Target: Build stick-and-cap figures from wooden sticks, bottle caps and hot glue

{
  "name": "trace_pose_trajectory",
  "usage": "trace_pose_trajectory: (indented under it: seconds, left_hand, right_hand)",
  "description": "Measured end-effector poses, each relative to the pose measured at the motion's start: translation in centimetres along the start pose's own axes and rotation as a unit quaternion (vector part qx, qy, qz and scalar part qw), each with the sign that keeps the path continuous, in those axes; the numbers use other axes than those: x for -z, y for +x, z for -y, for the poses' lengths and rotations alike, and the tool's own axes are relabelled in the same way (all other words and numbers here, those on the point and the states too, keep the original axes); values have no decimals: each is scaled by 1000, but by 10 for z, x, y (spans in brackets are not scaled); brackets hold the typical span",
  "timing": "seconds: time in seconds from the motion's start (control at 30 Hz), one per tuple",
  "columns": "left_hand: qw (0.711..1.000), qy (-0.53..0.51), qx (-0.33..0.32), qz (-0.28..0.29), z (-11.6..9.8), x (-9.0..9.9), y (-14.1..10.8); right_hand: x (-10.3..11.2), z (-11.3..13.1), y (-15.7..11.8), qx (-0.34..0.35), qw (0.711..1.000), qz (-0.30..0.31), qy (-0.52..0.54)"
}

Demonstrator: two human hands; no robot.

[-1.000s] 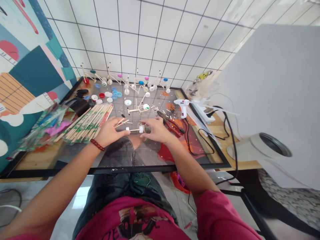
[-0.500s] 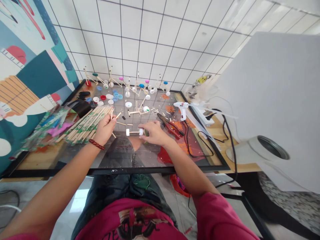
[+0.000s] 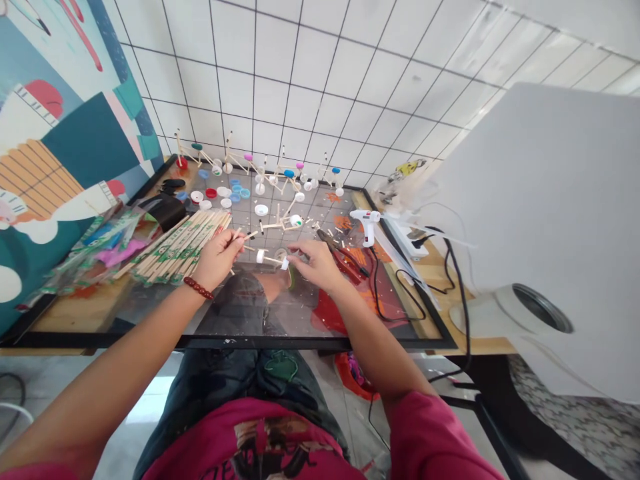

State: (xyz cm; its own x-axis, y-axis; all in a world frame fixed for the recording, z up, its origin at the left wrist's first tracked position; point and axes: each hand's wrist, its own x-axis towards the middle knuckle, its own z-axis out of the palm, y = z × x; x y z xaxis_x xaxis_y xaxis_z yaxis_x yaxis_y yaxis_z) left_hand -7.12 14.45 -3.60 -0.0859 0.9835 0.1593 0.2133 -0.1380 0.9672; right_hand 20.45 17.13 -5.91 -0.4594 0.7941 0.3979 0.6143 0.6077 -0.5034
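My left hand (image 3: 220, 259) is closed around thin wooden sticks (image 3: 252, 235), whose short ends poke out past the thumb and fingertips. To its right, two white bottle caps joined by a short stick (image 3: 273, 260) form a small wheel-and-axle piece. My right hand (image 3: 316, 263) pinches this piece at its right-hand cap, thumb and forefinger bent around it. The piece lies slightly tilted, close above or on the tabletop; I cannot tell which. Beside my left hand is a fan of paper-wrapped chopsticks (image 3: 175, 250).
Several stick-and-cap models (image 3: 280, 175) line the back edge by the tiled wall. Loose blue caps (image 3: 245, 193) lie in front. On the right are red-handled pliers (image 3: 350, 261), a white glue gun (image 3: 367, 225) with its black cord, and a power strip (image 3: 407, 240).
The capped axle has gone from level to tilted, its right end lower. My left hand has shifted slightly right, still with the sticks. The view has turned a little.
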Motion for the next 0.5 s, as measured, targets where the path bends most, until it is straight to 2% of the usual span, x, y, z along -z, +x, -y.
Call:
trace_pose_trajectory:
  seconds: [0.1, 0.17, 0.3, 0.5]
  left_hand:
    - [998, 1, 6, -62, 4, 0, 4]
    - [997, 0, 14, -72, 5, -1, 5]
    - [999, 1, 30, -27, 1, -1, 3]
    - [998, 4, 23, 56, 1, -8, -6]
  right_hand:
    - [-4, 0, -3, 14, 1000, 9, -4]
    - [-9, 0, -5, 18, 1000, 25, 5]
    - [-15, -3, -6, -21, 995, 34, 86]
    - [-14, -2, -5, -80, 970, 46, 225]
